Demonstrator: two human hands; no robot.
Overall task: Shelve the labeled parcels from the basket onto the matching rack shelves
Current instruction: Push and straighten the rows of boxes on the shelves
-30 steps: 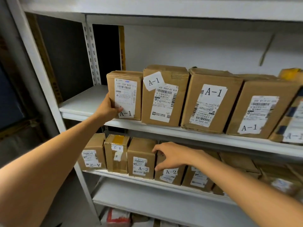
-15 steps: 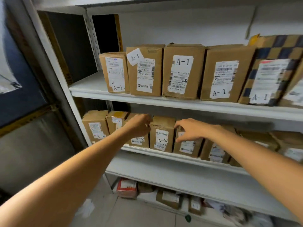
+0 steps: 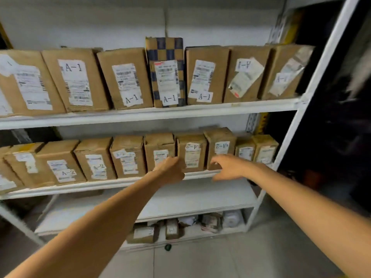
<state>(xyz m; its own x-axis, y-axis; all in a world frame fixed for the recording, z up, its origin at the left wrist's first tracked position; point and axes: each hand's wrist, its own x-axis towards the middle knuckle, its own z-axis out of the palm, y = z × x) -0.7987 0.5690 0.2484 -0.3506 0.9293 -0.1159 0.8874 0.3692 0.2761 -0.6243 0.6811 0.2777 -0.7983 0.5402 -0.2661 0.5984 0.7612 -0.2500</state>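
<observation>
My left hand (image 3: 172, 169) is at the front of a brown cardboard A-2 parcel (image 3: 159, 147) on the white metal middle shelf (image 3: 80, 186); its fingers are hidden, so I cannot tell its grip. My right hand (image 3: 228, 167) hangs spread and loose, holding nothing, before a taller brown A-2 box (image 3: 219, 141). The row is packed tight; the bare white shelf below (image 3: 210, 195) has room.

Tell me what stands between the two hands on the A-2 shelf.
Head view: one brown parcel with an upside-down A-2 label, between left hand and right hand.
</observation>
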